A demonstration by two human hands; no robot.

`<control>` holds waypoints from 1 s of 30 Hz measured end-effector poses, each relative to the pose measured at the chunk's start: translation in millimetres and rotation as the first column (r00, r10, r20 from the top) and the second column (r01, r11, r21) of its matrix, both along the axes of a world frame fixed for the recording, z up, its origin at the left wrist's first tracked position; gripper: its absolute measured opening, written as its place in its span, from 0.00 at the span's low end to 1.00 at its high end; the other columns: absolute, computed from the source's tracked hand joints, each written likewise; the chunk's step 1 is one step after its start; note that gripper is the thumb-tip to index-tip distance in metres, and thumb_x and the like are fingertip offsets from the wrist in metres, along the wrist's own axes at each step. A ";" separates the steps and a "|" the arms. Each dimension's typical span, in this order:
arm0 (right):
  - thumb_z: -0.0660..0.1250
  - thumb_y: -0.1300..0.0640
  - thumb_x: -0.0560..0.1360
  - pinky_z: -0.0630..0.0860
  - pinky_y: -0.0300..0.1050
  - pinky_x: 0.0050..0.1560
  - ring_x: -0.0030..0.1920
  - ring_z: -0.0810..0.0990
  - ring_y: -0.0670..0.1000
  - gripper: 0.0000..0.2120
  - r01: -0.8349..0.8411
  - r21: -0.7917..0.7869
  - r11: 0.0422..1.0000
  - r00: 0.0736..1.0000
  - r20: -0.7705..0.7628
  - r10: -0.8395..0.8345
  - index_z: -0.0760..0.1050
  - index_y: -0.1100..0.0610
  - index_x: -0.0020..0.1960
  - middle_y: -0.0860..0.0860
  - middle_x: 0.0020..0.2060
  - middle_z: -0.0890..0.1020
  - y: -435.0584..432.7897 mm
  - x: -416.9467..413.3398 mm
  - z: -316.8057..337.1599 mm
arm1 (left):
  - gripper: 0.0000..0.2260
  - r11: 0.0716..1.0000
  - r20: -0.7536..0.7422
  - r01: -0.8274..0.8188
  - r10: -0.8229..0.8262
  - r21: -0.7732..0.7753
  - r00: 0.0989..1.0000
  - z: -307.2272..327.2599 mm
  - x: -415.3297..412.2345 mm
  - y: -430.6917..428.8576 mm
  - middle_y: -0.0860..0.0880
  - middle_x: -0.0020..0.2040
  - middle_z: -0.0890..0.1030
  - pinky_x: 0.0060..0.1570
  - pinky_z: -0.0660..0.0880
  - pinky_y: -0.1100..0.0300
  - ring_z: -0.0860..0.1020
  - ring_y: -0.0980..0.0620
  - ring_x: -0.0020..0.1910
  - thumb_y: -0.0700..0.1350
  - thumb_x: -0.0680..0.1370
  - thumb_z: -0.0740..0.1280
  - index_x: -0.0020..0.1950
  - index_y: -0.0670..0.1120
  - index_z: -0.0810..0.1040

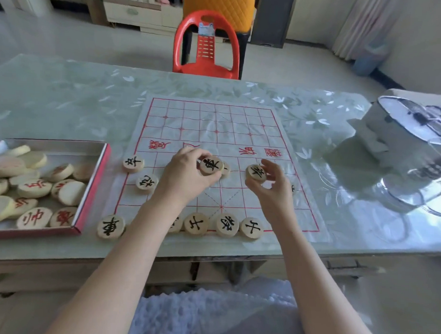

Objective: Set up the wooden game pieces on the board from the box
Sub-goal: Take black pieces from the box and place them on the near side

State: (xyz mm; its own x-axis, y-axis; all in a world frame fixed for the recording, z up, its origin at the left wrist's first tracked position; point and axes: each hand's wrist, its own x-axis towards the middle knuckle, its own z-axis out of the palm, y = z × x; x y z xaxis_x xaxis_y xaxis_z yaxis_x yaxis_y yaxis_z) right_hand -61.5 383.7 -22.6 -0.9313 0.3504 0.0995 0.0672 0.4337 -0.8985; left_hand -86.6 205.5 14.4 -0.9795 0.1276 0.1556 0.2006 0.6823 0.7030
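Observation:
A paper board (241,122) with a red grid lies on the table. My left hand (186,175) pinches a round wooden piece with a black character (211,165) above the board's middle. My right hand (273,186) pinches another black-lettered piece (255,173) to the right of it. Black-lettered pieces stand along the near edge (223,225) and on the left side (133,163), with one more at the near left corner (111,226). The open red-edged box (94,182) at the left holds several pieces, some with red characters (34,218).
A red plastic chair (206,45) stands beyond the table's far edge. A white and blue pot with a glass lid (413,138) sits at the right of the table. The table has a glossy floral cover (67,99).

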 end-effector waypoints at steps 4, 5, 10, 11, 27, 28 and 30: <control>0.72 0.55 0.69 0.69 0.55 0.64 0.59 0.73 0.51 0.24 0.020 -0.004 1.000 1.000 -0.012 -0.020 0.70 0.48 0.63 0.44 0.54 0.77 18.6 -5.4 -4.2 | 0.18 1.000 0.014 0.017 -0.017 0.001 1.000 -1.4 -7.7 24.2 0.48 0.54 0.77 0.53 0.75 0.56 0.77 0.50 0.51 0.51 0.69 0.72 0.56 0.47 0.77; 0.72 0.55 0.69 0.69 0.54 0.63 0.58 0.74 0.51 0.24 0.025 0.002 1.000 1.000 -0.014 -0.025 0.70 0.49 0.63 0.45 0.54 0.77 23.7 -6.8 -4.3 | 0.18 1.000 0.017 0.023 -0.023 0.005 1.000 -1.9 -9.2 30.0 0.48 0.54 0.77 0.53 0.75 0.58 0.77 0.50 0.51 0.51 0.69 0.73 0.56 0.47 0.77; 0.71 0.56 0.66 0.70 0.59 0.63 0.59 0.74 0.54 0.25 0.163 0.022 0.986 0.987 0.006 -0.163 0.72 0.50 0.62 0.45 0.50 0.78 65.9 -24.2 -6.0 | 0.18 0.995 0.033 0.099 -0.098 -0.020 0.995 -7.4 -11.5 59.5 0.50 0.54 0.76 0.50 0.72 0.61 0.76 0.52 0.51 0.52 0.69 0.72 0.56 0.48 0.77; 0.71 0.54 0.64 0.69 0.59 0.63 0.59 0.74 0.55 0.26 0.208 0.018 0.978 0.978 0.022 -0.208 0.72 0.50 0.62 0.45 0.49 0.78 75.0 -28.9 -6.9 | 0.18 0.993 0.034 0.116 -0.115 -0.022 0.993 -8.5 -10.6 65.3 0.51 0.53 0.77 0.49 0.72 0.61 0.76 0.52 0.51 0.53 0.69 0.71 0.56 0.48 0.77; 0.70 0.58 0.70 0.59 0.49 0.68 0.67 0.64 0.54 0.27 0.190 0.168 0.967 0.945 0.237 -0.226 0.68 0.53 0.67 0.50 0.64 0.74 109.2 -52.2 -16.8 | 0.18 0.970 0.032 0.227 -0.225 -0.089 0.974 -20.9 -9.5 100.0 0.50 0.54 0.77 0.56 0.71 0.57 0.74 0.51 0.55 0.53 0.69 0.71 0.57 0.49 0.76; 0.69 0.57 0.69 0.59 0.50 0.69 0.67 0.65 0.55 0.27 0.205 0.136 0.969 0.950 0.211 -0.230 0.69 0.53 0.67 0.50 0.64 0.73 109.1 -50.7 -13.5 | 0.19 0.967 0.032 0.234 -0.232 -0.097 0.972 -21.1 -9.0 101.0 0.50 0.54 0.77 0.56 0.71 0.57 0.74 0.51 0.55 0.53 0.69 0.71 0.57 0.49 0.76; 0.68 0.55 0.70 0.63 0.55 0.69 0.66 0.67 0.54 0.23 0.261 0.040 0.964 0.955 0.135 -0.264 0.72 0.52 0.64 0.49 0.61 0.76 109.6 -46.6 -4.9 | 0.19 0.961 0.033 0.251 -0.249 -0.116 0.968 -21.6 -6.6 104.0 0.50 0.53 0.77 0.56 0.71 0.56 0.74 0.51 0.55 0.54 0.69 0.71 0.58 0.49 0.76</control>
State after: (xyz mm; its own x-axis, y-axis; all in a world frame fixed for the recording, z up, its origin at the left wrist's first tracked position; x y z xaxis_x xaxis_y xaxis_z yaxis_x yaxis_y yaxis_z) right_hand -108.2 493.2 -27.5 -0.8120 0.5836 -0.0135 0.3044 0.4035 -0.8629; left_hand -93.2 309.5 -7.2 -0.9163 0.3857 0.1075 0.3640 0.6906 0.6250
